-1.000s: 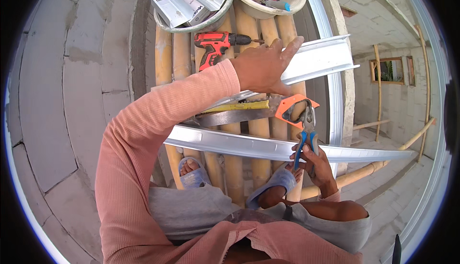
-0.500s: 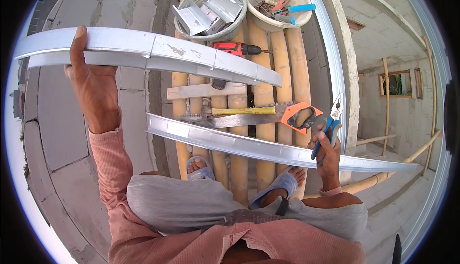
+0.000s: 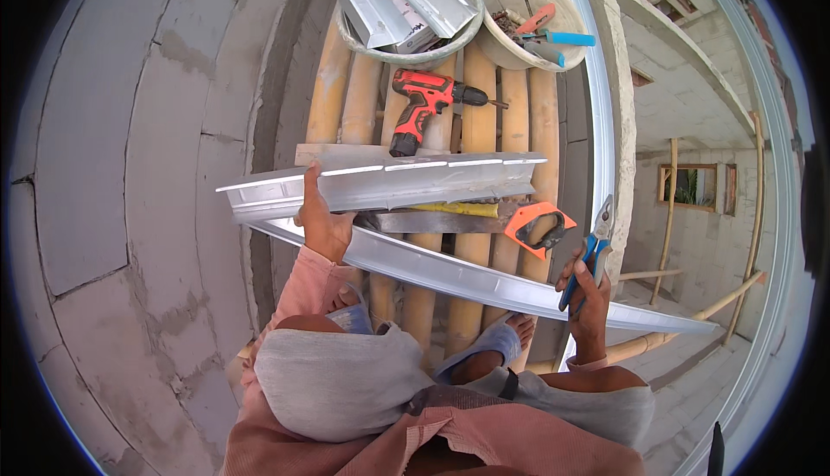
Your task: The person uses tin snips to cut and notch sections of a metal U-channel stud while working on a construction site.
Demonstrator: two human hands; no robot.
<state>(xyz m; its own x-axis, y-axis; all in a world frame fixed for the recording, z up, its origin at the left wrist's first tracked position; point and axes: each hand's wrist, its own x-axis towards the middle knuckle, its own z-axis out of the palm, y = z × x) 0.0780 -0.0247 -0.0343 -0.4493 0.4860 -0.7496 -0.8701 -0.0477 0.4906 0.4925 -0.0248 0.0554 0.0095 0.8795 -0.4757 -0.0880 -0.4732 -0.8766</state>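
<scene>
My left hand (image 3: 327, 227) is closed around the near side of a notched silver metal channel (image 3: 406, 180), thumb on top, holding it across the bamboo platform. In my right hand (image 3: 590, 303) is a pair of blue-handled pliers (image 3: 595, 255), jaws pointing away from me. A longer metal channel (image 3: 458, 275) runs across above my feet and passes by my right hand; whether that hand touches it I cannot tell. Partly covered by the held channel are a handsaw (image 3: 529, 227) with an orange handle and a yellow handle (image 3: 471, 209) of a hammer.
A red and black cordless drill (image 3: 424, 100) lies on the bamboo poles (image 3: 478, 143). Behind it stand a bucket (image 3: 471, 31) of metal offcuts and a bucket (image 3: 571, 9) of hand tools. A block wall (image 3: 138, 173) rises at left; a long metal rail (image 3: 596, 87) runs at right.
My left hand has brought the notched channel rightward and nearer, down over the hammer and saw. The drill now shows fully. My right hand keeps the pliers in about the same place.
</scene>
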